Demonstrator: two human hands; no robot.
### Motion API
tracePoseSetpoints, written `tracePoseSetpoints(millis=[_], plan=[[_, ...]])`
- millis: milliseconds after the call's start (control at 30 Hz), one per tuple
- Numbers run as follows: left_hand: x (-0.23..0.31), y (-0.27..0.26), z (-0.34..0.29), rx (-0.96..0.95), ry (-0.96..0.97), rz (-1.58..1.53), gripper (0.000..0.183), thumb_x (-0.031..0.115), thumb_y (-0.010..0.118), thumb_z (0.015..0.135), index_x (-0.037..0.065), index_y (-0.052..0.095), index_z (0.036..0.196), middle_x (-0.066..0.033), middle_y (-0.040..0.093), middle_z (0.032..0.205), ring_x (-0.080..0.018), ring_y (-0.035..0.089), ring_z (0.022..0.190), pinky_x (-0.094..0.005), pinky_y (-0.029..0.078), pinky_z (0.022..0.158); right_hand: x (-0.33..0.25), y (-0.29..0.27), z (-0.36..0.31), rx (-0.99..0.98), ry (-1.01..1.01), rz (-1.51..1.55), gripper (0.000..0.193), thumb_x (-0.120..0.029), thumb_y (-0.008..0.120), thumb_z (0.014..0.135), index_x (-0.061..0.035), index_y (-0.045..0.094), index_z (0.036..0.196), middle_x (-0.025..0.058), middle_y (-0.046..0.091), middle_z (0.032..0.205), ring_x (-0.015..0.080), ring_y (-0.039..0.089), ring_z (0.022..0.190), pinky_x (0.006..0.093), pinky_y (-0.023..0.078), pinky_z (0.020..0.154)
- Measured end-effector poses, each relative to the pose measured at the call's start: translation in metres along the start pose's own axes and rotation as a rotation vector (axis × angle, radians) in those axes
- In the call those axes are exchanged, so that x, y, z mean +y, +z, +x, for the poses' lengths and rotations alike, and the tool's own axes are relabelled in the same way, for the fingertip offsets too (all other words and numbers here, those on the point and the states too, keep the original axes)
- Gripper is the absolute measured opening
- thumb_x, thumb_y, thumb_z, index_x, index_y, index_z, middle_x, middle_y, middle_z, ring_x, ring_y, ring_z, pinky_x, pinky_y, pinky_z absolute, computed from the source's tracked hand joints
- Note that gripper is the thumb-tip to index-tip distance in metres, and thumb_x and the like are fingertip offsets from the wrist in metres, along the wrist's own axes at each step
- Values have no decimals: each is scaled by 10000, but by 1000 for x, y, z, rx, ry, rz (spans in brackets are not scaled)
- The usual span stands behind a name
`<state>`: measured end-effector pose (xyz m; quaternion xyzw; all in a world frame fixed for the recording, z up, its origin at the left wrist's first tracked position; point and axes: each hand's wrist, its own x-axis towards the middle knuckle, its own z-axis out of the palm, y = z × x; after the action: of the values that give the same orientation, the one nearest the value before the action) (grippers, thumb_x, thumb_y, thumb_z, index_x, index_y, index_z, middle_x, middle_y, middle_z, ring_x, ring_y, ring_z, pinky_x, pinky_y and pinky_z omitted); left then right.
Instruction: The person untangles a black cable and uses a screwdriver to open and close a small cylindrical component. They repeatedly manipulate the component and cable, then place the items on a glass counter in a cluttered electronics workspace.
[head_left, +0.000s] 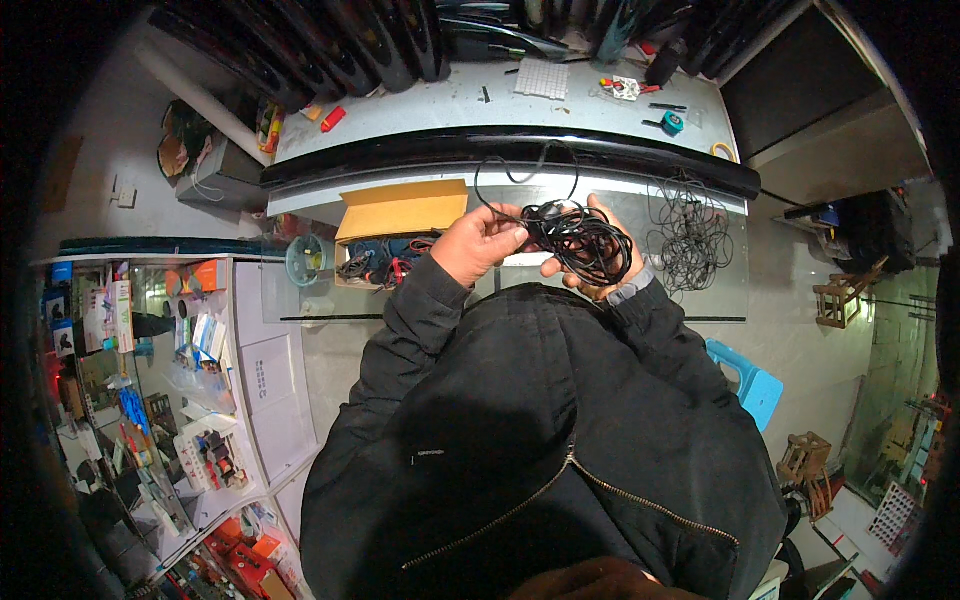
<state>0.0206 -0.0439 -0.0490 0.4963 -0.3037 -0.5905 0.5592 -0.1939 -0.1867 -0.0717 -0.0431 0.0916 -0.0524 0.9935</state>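
Observation:
A tangled bundle of thin black cable [590, 248] is held between my two hands over the glass counter. My right hand [606, 285] cups it from below and from the right, its fingers partly hidden by the loops. On the bundle's left side, my left hand [482, 243] pinches a strand between thumb and fingers. One loose loop rises above the bundle toward the black roll. Just left of my left hand stands an open cardboard box [400, 210] with dark and red leads inside. A looser heap of thin black wire [690, 236] lies on the glass to the right.
A long glossy black roll [510, 155] spans the counter behind my hands. Beyond it are a teal tape measure [672, 123], a red object [332, 119] and a white grid piece [542, 79]. A clear round container [308, 259] stands left; a blue plastic stool [748, 385] is at right.

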Motion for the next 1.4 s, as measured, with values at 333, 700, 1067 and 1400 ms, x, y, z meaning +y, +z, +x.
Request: tracePoseSetpoints(millis=[333, 700, 1067, 1400], plan=[[3, -19, -3, -42, -176, -159, 435, 251, 708, 1038, 62, 596, 1413, -26, 675, 1092, -99, 551, 840, -211, 439, 633, -3, -7, 7, -94, 139, -16, 886, -708, 348, 1067, 13, 372, 1582, 425, 598, 1322, 489, 758, 891, 476, 674, 599], [7, -23, -14, -184, -147, -474, 637, 277, 727, 1014, 18, 472, 1537, -96, 616, 1166, -131, 530, 867, -200, 439, 631, 1, 2, 2, -82, 115, -6, 849, -710, 314, 1073, -11, 449, 1534, 414, 640, 1237, 461, 762, 820, 458, 672, 561], [23, 0, -32, -141, -127, -565, 689, 217, 707, 1024, 51, 398, 1616, -100, 616, 1184, -141, 553, 860, -239, 462, 672, 10, 11, -2, 212, -181, -319, 684, -599, 391, 1106, -11, 642, 1349, 189, 762, 1097, 358, 771, 858, 424, 669, 653], [27, 16, -39, -155, -161, -397, 688, 205, 715, 1015, 92, 410, 1621, -101, 634, 1111, -144, 563, 839, -227, 412, 622, -34, 44, -35, 221, -737, -880, 558, -438, 549, 1101, -1, 568, 1449, 185, 667, 1363, 279, 645, 1273, 418, 518, 1062]])
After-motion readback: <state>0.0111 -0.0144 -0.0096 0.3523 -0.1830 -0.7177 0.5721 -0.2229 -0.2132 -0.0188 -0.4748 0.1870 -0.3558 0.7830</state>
